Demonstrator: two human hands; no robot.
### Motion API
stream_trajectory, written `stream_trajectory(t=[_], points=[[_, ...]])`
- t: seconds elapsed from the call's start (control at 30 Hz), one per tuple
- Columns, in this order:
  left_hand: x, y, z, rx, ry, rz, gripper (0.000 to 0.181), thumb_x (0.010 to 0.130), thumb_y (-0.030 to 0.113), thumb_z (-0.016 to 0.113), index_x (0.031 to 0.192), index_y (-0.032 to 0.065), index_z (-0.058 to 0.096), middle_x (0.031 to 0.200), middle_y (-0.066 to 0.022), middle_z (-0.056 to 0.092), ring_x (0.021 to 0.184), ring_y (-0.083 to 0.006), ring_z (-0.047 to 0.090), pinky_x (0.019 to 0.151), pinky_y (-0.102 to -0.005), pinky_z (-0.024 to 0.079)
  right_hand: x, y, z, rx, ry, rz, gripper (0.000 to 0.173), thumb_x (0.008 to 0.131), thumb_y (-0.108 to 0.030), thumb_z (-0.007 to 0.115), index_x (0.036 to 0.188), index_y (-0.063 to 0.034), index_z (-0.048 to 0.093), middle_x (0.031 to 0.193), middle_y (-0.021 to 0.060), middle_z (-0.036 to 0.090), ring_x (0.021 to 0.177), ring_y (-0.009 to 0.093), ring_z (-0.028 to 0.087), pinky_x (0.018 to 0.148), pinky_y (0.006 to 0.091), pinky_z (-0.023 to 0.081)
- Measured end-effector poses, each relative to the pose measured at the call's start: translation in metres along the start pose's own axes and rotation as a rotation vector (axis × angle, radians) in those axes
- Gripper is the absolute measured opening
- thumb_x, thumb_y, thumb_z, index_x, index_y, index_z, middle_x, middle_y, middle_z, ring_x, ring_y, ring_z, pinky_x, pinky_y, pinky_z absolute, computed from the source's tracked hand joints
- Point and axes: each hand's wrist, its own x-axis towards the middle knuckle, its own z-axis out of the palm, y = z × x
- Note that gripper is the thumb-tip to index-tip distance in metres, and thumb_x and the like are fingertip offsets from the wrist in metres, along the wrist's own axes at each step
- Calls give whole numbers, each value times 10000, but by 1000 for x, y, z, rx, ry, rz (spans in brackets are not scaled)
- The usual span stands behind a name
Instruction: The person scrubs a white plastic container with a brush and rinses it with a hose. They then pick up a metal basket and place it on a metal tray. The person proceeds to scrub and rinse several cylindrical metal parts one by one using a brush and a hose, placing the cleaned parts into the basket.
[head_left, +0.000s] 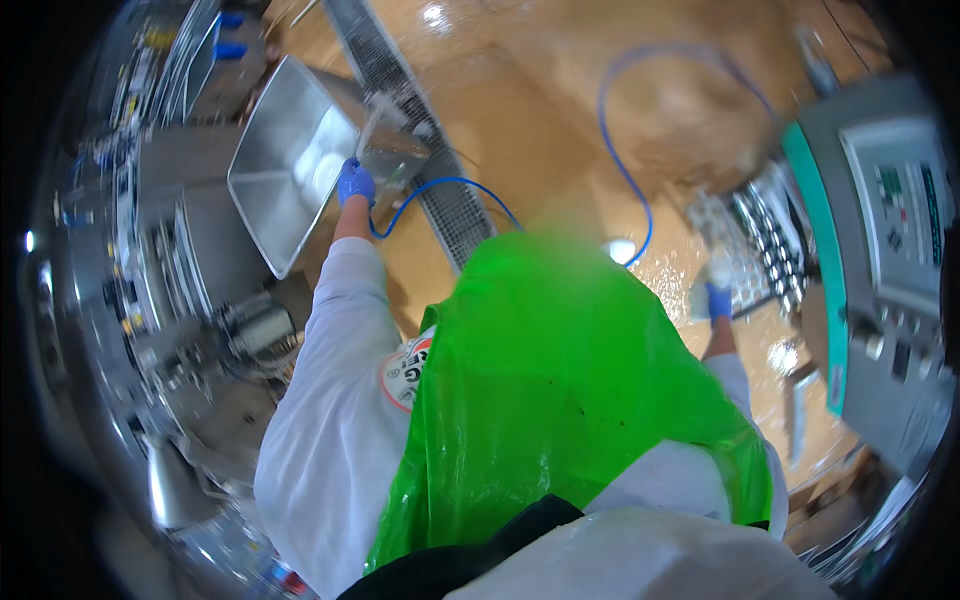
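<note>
My left hand (356, 182), in a blue glove, is closed around the end of a blue hose (451, 181), at the rim of a large stainless steel tub (259, 169). A whitish streak, apparently spray, runs from this hand towards a floor drain grate (469, 225). My right hand (718, 300), also in a blue glove, is low at the right beside a metal part with rows of round cavities (772, 244). Something pale and blurred is at its fingers; whether it is held is unclear. A bright green apron (540, 360) covers my front.
Steel machinery (255, 330) lines the left side. At the right stands a grey machine cabinet with a control panel (892, 210). The tan floor (525, 127) looks wet, and more blue hose (607, 135) loops across it.
</note>
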Motion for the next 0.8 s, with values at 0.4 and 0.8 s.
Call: stream_trajectory(t=[0.4,0.8], points=[[-12,-387,-137,-497,305,-615,398,923,175,444,1294,193,588,943,-125,669,605,-234,618,465,-385,493,-117,-434,257,-138,-508,-728,633,820,-189,763,1362,-1,494,1222,123,638,1088,203,615,924,342,496],[-145,-505,-84,-584,113,-892,370,943,243,452,1284,229,594,939,-164,665,656,-280,645,499,-421,531,-327,-522,494,-308,-953,-1165,789,763,-183,795,1435,-34,408,1330,155,574,1225,258,555,1039,373,435]])
